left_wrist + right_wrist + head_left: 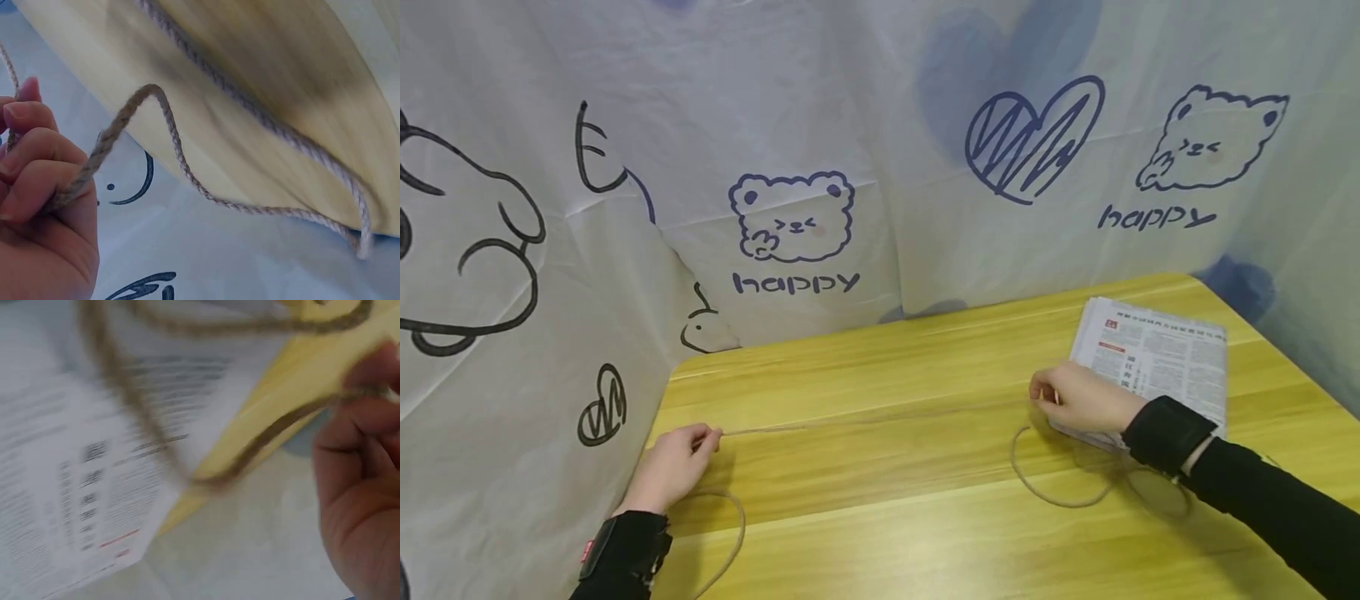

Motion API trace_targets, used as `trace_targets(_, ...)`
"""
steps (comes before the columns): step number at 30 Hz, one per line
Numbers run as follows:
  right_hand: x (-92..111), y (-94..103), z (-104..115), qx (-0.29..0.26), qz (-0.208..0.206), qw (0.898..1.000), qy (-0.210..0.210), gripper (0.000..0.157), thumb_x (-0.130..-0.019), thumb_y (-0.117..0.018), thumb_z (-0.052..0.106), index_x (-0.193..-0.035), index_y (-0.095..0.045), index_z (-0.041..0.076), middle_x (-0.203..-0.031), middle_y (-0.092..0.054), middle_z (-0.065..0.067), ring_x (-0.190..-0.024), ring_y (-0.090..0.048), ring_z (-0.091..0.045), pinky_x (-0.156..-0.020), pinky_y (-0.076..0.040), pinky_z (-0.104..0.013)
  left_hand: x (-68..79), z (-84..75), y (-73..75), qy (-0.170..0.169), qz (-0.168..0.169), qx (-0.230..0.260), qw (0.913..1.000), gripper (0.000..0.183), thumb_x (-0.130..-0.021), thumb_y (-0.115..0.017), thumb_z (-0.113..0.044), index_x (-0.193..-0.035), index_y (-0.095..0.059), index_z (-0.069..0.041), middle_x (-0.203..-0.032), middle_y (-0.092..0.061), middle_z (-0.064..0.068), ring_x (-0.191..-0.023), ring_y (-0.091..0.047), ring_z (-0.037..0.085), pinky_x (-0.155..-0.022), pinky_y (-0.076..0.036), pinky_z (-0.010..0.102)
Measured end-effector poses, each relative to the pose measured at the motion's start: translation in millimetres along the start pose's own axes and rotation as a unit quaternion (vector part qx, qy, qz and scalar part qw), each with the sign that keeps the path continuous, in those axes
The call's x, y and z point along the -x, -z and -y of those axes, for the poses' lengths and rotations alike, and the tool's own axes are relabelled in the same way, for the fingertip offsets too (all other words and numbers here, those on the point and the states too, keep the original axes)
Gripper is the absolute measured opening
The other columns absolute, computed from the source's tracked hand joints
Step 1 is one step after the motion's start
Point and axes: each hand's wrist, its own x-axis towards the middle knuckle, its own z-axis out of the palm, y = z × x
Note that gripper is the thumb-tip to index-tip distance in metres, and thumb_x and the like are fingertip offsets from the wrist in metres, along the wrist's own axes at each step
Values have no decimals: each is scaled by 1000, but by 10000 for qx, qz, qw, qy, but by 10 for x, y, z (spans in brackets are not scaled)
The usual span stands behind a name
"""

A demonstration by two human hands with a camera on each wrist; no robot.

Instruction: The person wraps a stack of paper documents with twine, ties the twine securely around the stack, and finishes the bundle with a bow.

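A thin brown twisted rope (pixel 865 418) runs nearly straight between the two hands, above the wooden table. At the left, my left hand (pixel 672 467) grips it with curled fingers, and a slack length of rope (pixel 237 94) loops down from that fist over the table edge. My right hand (pixel 1086 398) pinches the other end of the stretch, in front of a folded newspaper (pixel 1172 354). From the right hand a loose tail (pixel 269 434) droops in curves across the paper and the tabletop; it is blurred in the right wrist view.
The yellow wood-grain table (pixel 880 517) has rounded far corners. White cloth (pixel 820 108) with drawn bears, hearts and lettering hangs along its back and sides, close by the left hand. Black bands (pixel 1168 433) wrap both wrists.
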Motion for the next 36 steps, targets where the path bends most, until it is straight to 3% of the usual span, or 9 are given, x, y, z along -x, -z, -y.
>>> trace_targets(4,123,-21,-130,78,356,9993,-12,14,-92,-60,11,-79,-64,16,-64,-52,11,-54,-44,-3,-52,-39,-24,3,5,-51,74,187,-74,9998,28,-101,-46,-24,-84,-62,-7,-57,-38,1,-50,-35,16,-52,-28,29)
trace_targets(11,299,-33,-268,-121,413,9991,35,28,-94,-58,14,-67,-57,16,-56,-37,13,-49,-32,-1,-50,-30,-21,4,-61,-108,112,452,-44,9989,25,-100,-47,-22,-84,-60,-8,-57,-37,1,-50,-34,16,-52,-27,30)
trace_targets(17,465,69,-320,-709,1179,9900,-320,38,-96,-55,16,-59,-52,13,-52,-31,13,-42,-27,0,-44,-26,-18,-4,-106,-203,177,746,65,9970,27,-100,-47,-22,-79,-57,-9,-57,-35,0,-50,-33,15,-51,-26,29)
trace_targets(19,480,76,-337,-651,1043,9912,-483,36,-96,-55,16,-61,-53,13,-53,-32,11,-43,-28,-1,-45,-26,-19,-10,-122,-242,198,869,85,9960,28,-100,-48,-23,-77,-56,-10,-57,-36,0,-50,-33,15,-52,-26,29)
trace_targets(22,435,43,-351,-312,419,9964,-662,31,-96,-54,14,-66,-55,14,-54,-34,9,-46,-31,-4,-48,-29,-22,-24,-150,-275,210,858,151,9960,27,-100,-49,-23,-77,-56,-9,-59,-39,0,-51,-35,15,-52,-27,29)
trace_targets(25,342,-9,-341,8,-283,9960,-842,29,-96,-54,14,-68,-56,15,-55,-36,8,-48,-34,-6,-51,-30,-25,-54,-164,-273,196,292,118,9993,24,-100,-49,-21,-84,-60,-7,-58,-41,1,-50,-36,15,-51,-28,29)
trace_targets(28,246,-45,-318,42,-707,9929,-958,26,-96,-55,13,-71,-60,13,-56,-41,6,-49,-36,-9,-51,-31,-27,-79,-159,-243,227,-325,0,9992,26,-100,-46,-20,-93,-63,-2,-60,-45,2,-50,-38,16,-50,-29,30)
trace_targets(31,161,-86,-294,12,-813,9922,-942,22,-96,-55,12,-75,-63,11,-58,-46,5,-50,-38,-10,-50,-32,-28,-100,-142,-224,387,-584,-160,9974,28,-100,-45,-21,-99,-64,-1,-63,-50,3,-51,-41,18,-50,-31,32)
trace_targets(36,71,-173,-294,132,-562,9946,-860,17,-94,-57,11,-79,-65,10,-63,-53,5,-53,-43,-10,-52,-36,-28,-109,-129,-260,755,-119,-359,9964,29,-98,-47,-24,-101,-64,0,-62,-52,4,-52,-44,18,-49,-33,32)
